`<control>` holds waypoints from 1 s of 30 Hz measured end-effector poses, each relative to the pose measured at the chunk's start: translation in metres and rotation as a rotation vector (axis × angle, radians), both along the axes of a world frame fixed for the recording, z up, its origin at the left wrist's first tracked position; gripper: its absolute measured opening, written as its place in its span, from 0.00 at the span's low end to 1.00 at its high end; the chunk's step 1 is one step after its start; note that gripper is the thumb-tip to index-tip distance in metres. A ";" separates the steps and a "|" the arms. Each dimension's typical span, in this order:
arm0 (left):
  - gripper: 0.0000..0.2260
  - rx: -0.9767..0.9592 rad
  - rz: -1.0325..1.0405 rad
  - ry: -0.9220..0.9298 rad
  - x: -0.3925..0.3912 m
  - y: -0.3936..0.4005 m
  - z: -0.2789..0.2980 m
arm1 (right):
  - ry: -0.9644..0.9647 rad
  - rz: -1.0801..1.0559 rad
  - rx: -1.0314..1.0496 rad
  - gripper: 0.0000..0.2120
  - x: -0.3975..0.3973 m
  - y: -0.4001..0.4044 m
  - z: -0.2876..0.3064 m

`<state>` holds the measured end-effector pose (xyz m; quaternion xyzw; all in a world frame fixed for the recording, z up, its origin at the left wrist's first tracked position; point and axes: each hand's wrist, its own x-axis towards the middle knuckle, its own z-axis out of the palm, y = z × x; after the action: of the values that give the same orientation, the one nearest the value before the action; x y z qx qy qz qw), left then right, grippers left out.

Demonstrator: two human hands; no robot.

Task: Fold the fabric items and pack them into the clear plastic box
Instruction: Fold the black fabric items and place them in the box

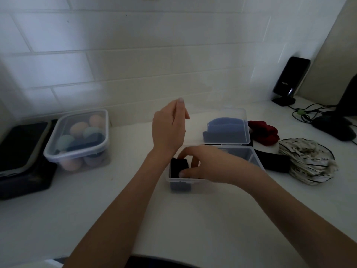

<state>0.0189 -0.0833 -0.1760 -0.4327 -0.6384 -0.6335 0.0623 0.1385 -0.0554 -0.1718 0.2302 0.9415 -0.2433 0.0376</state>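
My right hand (pixel 201 167) pinches a small, dark folded fabric piece (pixel 179 167) (nearly black in this dim light) at the left end of the clear plastic box (pixel 255 157). My left hand (pixel 169 124) hovers above, empty, fingers loosely open. The box's lid (pixel 227 126) stands open behind, blue fabric (pixel 225 125) showing through it. A red cloth (pixel 263 132) and a patterned cloth (pixel 307 161) crowd the box's right; the white bench (pixel 135 190) lies bare in front.
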 end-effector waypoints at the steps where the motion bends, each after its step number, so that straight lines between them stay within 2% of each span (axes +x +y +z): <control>1: 0.19 -0.003 0.000 0.004 0.000 0.000 0.000 | -0.033 0.027 0.004 0.24 0.002 0.001 0.004; 4: 0.19 -0.012 -0.010 0.016 0.001 0.000 0.000 | -0.086 0.077 0.026 0.26 0.006 0.001 0.013; 18: 0.20 -0.077 -0.020 0.063 0.006 -0.001 0.002 | -0.043 0.081 0.067 0.24 -0.001 -0.001 0.010; 25: 0.20 -0.084 -0.021 0.134 0.007 -0.003 0.004 | -0.078 0.117 -0.011 0.27 0.015 0.012 0.032; 27: 0.20 -0.086 -0.022 0.138 0.007 -0.004 0.004 | -0.053 0.088 -0.032 0.25 0.025 0.023 0.044; 30: 0.20 -0.089 -0.030 0.127 0.007 -0.003 0.004 | 0.042 0.018 -0.031 0.13 0.040 0.043 0.057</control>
<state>0.0258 -0.0866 -0.1720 -0.4840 -0.6541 -0.5766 0.0738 0.1781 -0.0124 -0.1149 0.2161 0.9402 -0.2625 0.0234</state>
